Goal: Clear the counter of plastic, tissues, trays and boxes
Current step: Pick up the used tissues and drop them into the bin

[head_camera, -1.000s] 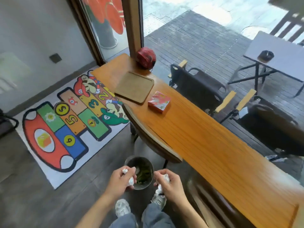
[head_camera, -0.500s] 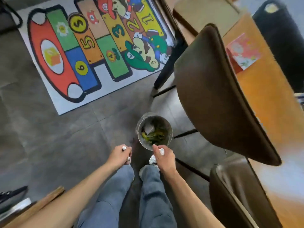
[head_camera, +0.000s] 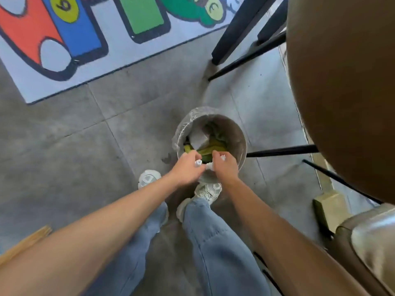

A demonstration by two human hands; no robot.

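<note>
Left hand (head_camera: pixel 188 167) is closed around a crumpled white tissue (head_camera: pixel 198 163), a small wad showing past its knuckles. Right hand (head_camera: pixel 224 167) is likewise closed on a second tissue wad (head_camera: pixel 210 166), which protrudes toward the left hand; the two wads sit just beside each other. Both hands are over the near rim of the lined bin (head_camera: pixel 235 133) on the floor, which already contains green and white waste. The bin's open mouth lies directly beneath and just far of both hands, neither clearly nearer. Judgement: the disposal step is at the point of release; letting go here should drop both wads inside, though the near rim is close and a wad could fall short. Tabletop is not in view.
</note>
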